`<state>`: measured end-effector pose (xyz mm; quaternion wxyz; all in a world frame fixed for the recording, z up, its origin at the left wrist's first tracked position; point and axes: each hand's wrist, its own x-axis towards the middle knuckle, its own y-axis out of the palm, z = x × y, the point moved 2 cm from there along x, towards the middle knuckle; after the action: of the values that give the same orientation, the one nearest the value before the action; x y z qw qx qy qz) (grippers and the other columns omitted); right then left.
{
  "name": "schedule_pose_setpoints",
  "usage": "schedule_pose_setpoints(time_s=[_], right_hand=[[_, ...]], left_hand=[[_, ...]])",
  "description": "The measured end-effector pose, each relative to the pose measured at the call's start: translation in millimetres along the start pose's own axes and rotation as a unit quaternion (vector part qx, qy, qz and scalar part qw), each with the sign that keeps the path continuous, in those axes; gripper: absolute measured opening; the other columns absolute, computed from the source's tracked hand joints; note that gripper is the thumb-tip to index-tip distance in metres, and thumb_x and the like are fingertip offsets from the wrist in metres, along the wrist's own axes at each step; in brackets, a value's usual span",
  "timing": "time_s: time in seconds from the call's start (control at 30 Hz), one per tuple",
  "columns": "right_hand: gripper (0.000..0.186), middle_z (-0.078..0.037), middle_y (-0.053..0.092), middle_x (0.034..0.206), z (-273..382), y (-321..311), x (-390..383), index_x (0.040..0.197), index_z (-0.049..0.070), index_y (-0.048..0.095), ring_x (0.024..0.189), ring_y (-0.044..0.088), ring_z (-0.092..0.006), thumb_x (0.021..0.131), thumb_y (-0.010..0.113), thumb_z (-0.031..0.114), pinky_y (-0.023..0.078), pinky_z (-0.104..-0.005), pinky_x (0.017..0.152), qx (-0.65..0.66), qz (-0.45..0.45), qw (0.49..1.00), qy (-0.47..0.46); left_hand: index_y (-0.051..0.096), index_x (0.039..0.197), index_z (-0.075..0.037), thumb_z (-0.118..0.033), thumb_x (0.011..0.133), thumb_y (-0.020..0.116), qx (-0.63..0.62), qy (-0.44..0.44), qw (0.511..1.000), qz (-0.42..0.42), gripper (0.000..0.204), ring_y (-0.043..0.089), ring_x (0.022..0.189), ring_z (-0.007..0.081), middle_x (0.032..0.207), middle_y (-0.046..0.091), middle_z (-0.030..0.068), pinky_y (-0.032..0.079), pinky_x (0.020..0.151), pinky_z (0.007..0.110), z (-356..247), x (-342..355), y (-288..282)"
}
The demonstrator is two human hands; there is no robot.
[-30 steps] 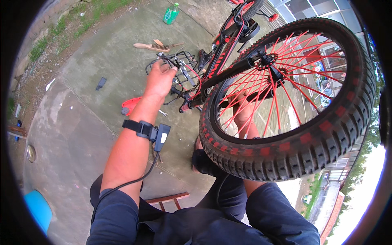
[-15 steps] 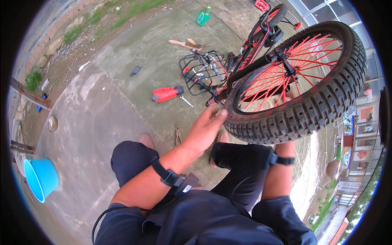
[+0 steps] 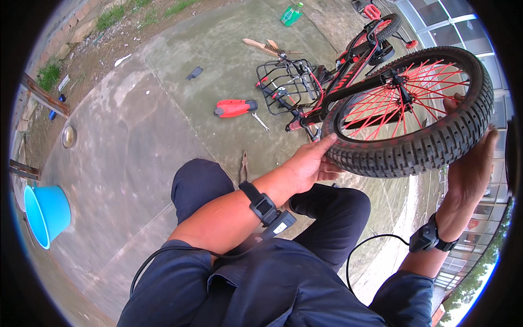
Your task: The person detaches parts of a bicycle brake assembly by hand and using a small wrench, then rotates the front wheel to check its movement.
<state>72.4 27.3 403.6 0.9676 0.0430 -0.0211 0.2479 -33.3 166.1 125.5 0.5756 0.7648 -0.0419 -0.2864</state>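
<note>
A bicycle wheel (image 3: 408,162) with a knobby black tire and red spokes is in front of me, set in the fork of a black and red bicycle (image 3: 348,76). My left hand (image 3: 315,166) grips the tire at its near left, thumb on top and fingers underneath. At the right side of the tire, my right hand (image 3: 469,163) is wrapped round it, with fingertips showing inside the rim by the spokes. Beside the fork is a black wire basket (image 3: 283,82).
Left of the bicycle lie a red and black tool case (image 3: 235,108), a wrench (image 3: 260,122), pliers (image 3: 244,166), a wooden-handled wire brush (image 3: 264,47) and a small dark object (image 3: 194,73). A green bottle (image 3: 292,14) is farther off. A blue bucket (image 3: 57,213) stands far left.
My right hand has come from behind the wheel to its right side. My left hand keeps hold at the near left. The wheel has tilted somewhat, and the view has shifted.
</note>
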Motion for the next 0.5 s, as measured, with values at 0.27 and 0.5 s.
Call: schedule_pose_setpoints(time_s=[0.27,0.5], right_hand=[[0.045,-0.018,0.068,0.106,4,7,10,0.128,-0.009,0.049,0.090,0.068,-0.0230,0.099,0.050,0.025,0.058,-0.0314,0.079,-0.127,-0.129,0.983,-0.014],[0.049,-0.022,0.066,0.104,7,10,13,0.131,-0.013,0.044,0.090,0.067,-0.0245,0.098,0.049,0.023,0.057,-0.0307,0.087,-0.105,-0.128,0.986,-0.029]], left_hand=[[0.059,0.112,-0.012,-0.048,0.096,0.055,-0.013,0.000,0.999,0.043,0.040,0.066,0.088,0.0163,0.101,0.067,0.0037,0.054,0.076,0.033,14,-18,13],[0.056,0.116,-0.011,-0.049,0.096,0.054,-0.022,-0.005,0.996,0.088,0.043,0.066,0.091,0.0168,0.103,0.066,0.0045,0.055,0.074,0.032,24,-19,11]])
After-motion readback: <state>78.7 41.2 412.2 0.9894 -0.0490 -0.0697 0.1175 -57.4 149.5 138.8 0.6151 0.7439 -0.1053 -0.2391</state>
